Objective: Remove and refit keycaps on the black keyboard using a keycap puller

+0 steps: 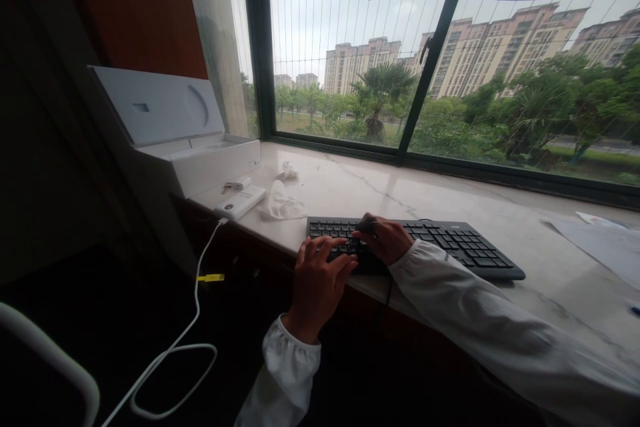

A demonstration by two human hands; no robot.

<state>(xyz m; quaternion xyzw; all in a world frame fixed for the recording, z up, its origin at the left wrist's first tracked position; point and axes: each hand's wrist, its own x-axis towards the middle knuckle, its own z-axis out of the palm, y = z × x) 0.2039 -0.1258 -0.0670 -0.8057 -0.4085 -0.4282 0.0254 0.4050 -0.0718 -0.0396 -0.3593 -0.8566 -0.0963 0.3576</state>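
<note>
A black keyboard [450, 243] lies on the marble sill near its front edge. My left hand [320, 280] rests on the left end of the keyboard, fingers spread over the keys. Above the keys beside it, my right hand [387, 239] is closed round a small dark rounded object [367, 223]; its kind is too unclear to name. Part of the keyboard is hidden under my hands. White elastic-cuffed sleeves cover both forearms.
Left on the marble sill [340, 180] stand an open white box [215, 163], a white power bank [243, 203] with a white cable [197, 300], and crumpled tissue [283, 203]. Paper [600, 240] lies at right. A window [400, 153] borders the back.
</note>
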